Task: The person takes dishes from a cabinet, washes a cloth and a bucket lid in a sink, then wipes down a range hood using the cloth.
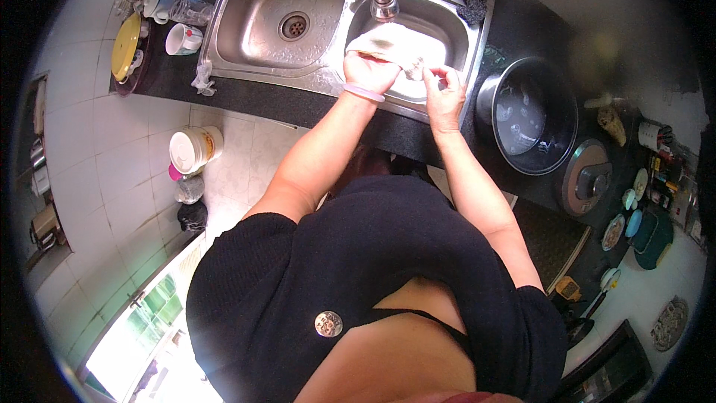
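Both hands are over the right bowl of a stainless steel double sink (342, 70), below the tap (385, 5). My left hand (369, 74), a pale bangle (363, 93) at its wrist, lies palm up. Glare hides its fingers, so its grip cannot be made out. Between the hands is a small greyish lump (413, 69) of unclear kind. My right hand (446, 92) pinches the lump's right edge between thumb and fingertips. Behind them a large pale thing (405, 45) fills much of the bowl, too overexposed to identify.
A dark scouring pad (473, 3) sits at the sink's far right corner. Right of the sink stands a black basin (523, 117) with pale pieces in liquid, beside a round lid (587, 177). Mugs (183, 40) and a yellow plate (126, 46) stand left.
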{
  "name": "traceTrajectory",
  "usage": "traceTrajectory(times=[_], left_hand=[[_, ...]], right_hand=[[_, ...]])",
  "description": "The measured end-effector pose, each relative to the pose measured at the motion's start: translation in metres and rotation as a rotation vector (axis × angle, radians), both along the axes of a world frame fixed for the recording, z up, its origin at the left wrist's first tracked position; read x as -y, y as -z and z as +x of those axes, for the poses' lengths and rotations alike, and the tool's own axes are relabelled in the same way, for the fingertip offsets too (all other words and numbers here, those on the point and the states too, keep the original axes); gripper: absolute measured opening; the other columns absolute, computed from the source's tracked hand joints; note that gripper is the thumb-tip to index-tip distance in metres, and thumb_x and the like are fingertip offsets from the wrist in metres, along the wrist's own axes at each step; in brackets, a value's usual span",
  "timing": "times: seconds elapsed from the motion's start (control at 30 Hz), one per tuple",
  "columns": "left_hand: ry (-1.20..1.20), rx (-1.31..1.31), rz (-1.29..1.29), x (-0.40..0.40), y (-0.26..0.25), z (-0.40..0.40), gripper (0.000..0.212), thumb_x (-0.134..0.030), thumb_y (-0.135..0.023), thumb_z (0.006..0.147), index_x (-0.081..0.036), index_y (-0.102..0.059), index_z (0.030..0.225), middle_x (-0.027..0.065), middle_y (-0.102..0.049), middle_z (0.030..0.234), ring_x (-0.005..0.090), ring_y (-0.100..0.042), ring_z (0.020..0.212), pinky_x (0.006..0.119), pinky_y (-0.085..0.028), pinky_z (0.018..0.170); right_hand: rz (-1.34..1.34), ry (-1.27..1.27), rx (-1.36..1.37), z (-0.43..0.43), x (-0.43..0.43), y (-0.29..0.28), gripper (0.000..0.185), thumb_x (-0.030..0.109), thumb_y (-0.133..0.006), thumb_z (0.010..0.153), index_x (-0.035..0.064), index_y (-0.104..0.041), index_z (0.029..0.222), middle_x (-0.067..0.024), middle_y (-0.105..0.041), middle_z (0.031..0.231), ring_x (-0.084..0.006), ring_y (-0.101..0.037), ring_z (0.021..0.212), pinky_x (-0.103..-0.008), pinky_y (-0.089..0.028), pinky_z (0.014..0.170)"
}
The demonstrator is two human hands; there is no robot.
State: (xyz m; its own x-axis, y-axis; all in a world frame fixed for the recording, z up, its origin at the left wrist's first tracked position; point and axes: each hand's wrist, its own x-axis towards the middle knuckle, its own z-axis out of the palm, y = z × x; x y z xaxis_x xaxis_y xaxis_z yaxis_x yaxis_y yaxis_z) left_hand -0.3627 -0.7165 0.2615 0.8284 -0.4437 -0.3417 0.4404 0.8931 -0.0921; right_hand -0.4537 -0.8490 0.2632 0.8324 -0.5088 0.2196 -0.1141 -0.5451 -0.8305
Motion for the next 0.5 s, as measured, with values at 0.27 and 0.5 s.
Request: traceTrajectory(times=[0.27,0.5], left_hand=[[0.007,0.037,-0.007,0.000,0.008,0.000,0.046,-0.025,-0.032,0.086,0.008,-0.051,0.110,0.0218,-0.054,0.115,0.0345,-0.047,0.113,0.052,-0.029,0.102],[0.004,0.040,0.017,0.000,0.001,-0.005,0.044,-0.023,-0.034,0.085,0.009,-0.051,0.109,0.0223,-0.055,0.112,0.0344,-0.049,0.110,0.052,-0.032,0.100]], right_hand=[[0.231,-0.079,-0.018,0.007,-0.008,0.003,0.015,0.016,-0.068,0.079,0.0028,-0.065,0.087,-0.0059,-0.061,0.083,-0.0124,-0.058,0.074,-0.0253,-0.047,0.070],[0.857,-0.040,-0.143,0.011,-0.013,0.000,0.020,0.017,-0.068,0.080,0.0025,-0.063,0.093,-0.0026,-0.062,0.090,-0.0097,-0.057,0.077,-0.0238,-0.046,0.070]])
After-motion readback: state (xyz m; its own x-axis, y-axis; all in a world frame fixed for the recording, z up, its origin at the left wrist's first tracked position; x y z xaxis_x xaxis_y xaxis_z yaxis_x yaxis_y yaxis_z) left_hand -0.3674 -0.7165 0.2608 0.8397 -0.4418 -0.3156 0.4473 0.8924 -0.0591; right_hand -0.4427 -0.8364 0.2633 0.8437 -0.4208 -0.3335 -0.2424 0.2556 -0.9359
